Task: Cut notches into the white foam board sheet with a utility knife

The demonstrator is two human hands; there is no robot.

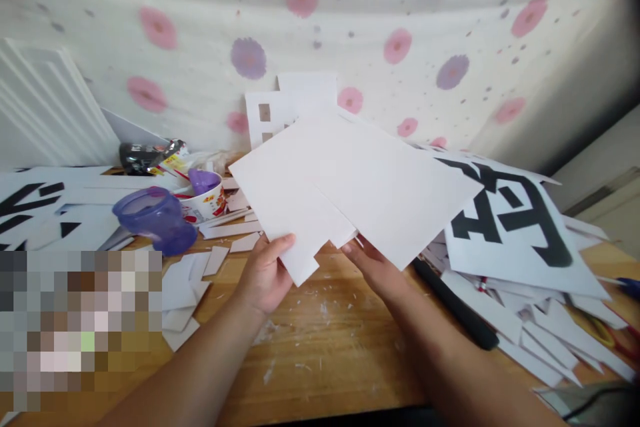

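Over the middle of the table I hold up white foam-board-like pieces, a left white sheet (pixel 280 187) and a right white sheet (pixel 400 193); they appear to overlap along a slanting seam. Small notches break the lower edge of the left sheet. My left hand (pixel 270 273) is closed on its lower left edge, thumb on top and fingers beneath. My right hand (pixel 370 263) grips the lower edge near the seam, its fingers mostly hidden under the right sheet. Behind them, a white board with square cutouts (pixel 260 120) stands against the flowered curtain.
On the left are a purple translucent container (pixel 155 217), a paper cup (pixel 207 203) and white scraps (pixel 185 287). At right, a board with black characters (pixel 520 220) lies over cut strips, beside a black-handled tool (pixel 455 307). Shavings dot the wooden table (pixel 320 360). A pixelated patch hides the lower left.
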